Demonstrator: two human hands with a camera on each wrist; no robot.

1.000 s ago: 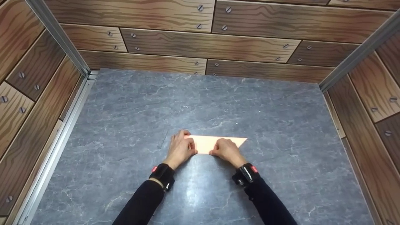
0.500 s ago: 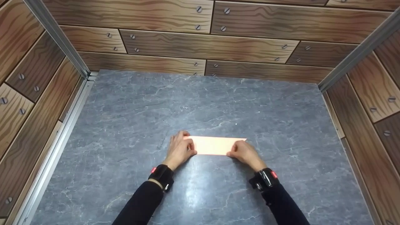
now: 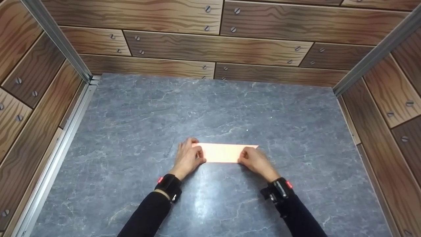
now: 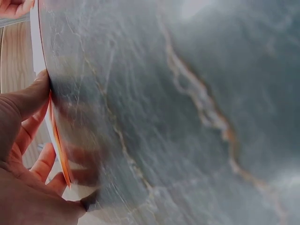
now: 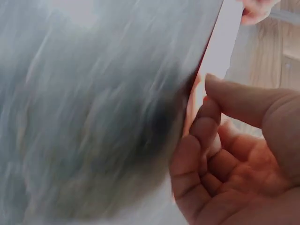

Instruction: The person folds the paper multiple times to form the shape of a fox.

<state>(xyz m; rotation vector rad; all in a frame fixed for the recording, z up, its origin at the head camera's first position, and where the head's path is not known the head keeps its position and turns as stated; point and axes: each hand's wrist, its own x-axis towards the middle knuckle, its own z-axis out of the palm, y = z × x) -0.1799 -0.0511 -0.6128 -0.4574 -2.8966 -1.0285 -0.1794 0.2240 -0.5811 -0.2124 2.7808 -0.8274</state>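
Observation:
A folded sheet of paper (image 3: pixel 221 153), pale orange and glaring in the light, lies as a long strip with a slanted right corner. My left hand (image 3: pixel 188 157) holds its left end, thumb at the near edge and other fingers spread over the far side. In the left wrist view the paper's orange layers (image 4: pixel 58 140) show along the edge below the thumb. At the right end my right hand (image 3: pixel 258 162) pinches the near edge with thumb and bent index finger. Its remaining fingers (image 5: pixel 187 183) curl inward in the right wrist view. Both hands cover parts of the paper.
The work surface is a grey marbled tabletop (image 3: pixel 184 105). Wood-patterned panels (image 3: pixel 217 47) wall it at the back and both sides. Metal rails (image 3: pixel 56 39) run along the corners. Each wrist wears a black strapped device (image 3: pixel 169 186).
My right hand has slid right along the paper's near edge, from near the middle to the right end, then stopped there. My left hand has stayed at the left end.

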